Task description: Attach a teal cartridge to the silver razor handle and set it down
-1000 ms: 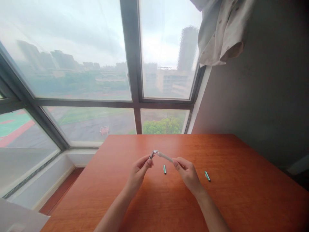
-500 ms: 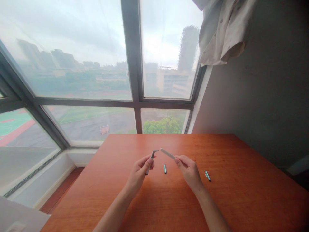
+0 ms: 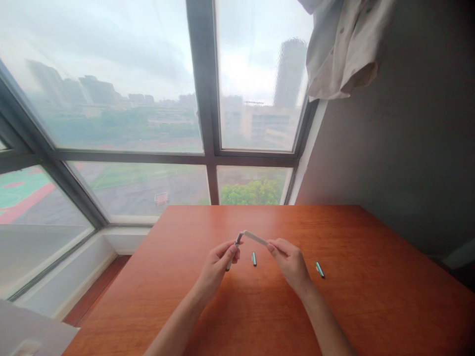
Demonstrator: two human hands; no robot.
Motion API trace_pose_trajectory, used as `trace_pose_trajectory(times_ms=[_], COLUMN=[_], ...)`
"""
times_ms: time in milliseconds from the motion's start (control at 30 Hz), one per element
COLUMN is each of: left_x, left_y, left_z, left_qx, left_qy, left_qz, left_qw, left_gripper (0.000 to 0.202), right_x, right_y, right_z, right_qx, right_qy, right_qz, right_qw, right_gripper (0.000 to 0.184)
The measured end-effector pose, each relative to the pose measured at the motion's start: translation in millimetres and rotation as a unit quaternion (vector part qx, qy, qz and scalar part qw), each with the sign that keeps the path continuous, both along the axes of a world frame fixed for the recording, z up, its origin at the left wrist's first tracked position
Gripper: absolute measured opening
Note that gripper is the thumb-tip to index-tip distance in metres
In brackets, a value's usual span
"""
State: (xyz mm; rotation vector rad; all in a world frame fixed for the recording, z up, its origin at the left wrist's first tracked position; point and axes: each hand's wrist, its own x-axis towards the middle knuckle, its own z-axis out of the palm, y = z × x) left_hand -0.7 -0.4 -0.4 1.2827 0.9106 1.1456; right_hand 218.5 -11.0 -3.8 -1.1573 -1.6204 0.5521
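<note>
Head view: our left hand (image 3: pixel 215 262) pinches a silvery piece (image 3: pixel 239 239) jutting toward one o'clock; our right hand (image 3: pixel 291 258) grips a pale rod (image 3: pixel 256 238), its long axis toward ten o'clock, tip seemingly touching the silvery piece.

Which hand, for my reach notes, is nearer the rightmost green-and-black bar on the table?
Right. The right hand is left of that bar, not touching it; the left hand is farther left, past the other bar.

smooth, softly glossy wood-grain tabletop (image 3: pixel 356 306), metallic-looking tool (image 3: pixel 239 239), smooth matt rod (image 3: pixel 256 238), creased cloth garment (image 3: pixel 343 54)
</note>
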Motion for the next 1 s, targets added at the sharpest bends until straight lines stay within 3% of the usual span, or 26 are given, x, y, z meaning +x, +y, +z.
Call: trace_pose_trajectory(times_ms=[333, 500, 833, 1000], left_x=[-2, -3, 0, 0], left_y=[2, 4, 4, 6], left_z=[3.4, 0.0, -4.2, -6.8], left_qx=[-0.009, -0.013, 0.005, 0.019], left_qy=[0.002, 0.006, 0.041, 0.056], left_qz=[0.027, 0.048, 0.052, 0.044], left_qw=[1.0, 0.999, 0.998, 0.997], left_gripper=[0.041, 0.04, 0.042, 0.042], right_x=[3, 6, 13, 27], right_y=[-1, 3, 11, 12], right_z=[0.9, -7.8, -24.9, -25.0], right_qx=[-0.033, -0.068, -0.079, -0.132], right_qy=[0.015, 0.003, -0.158, -0.249], right_qz=[-0.024, -0.055, -0.125, -0.22], right_qw=[0.999, 0.996, 0.976, 0.934], right_gripper=[0.037, 0.039, 0.019, 0.017])
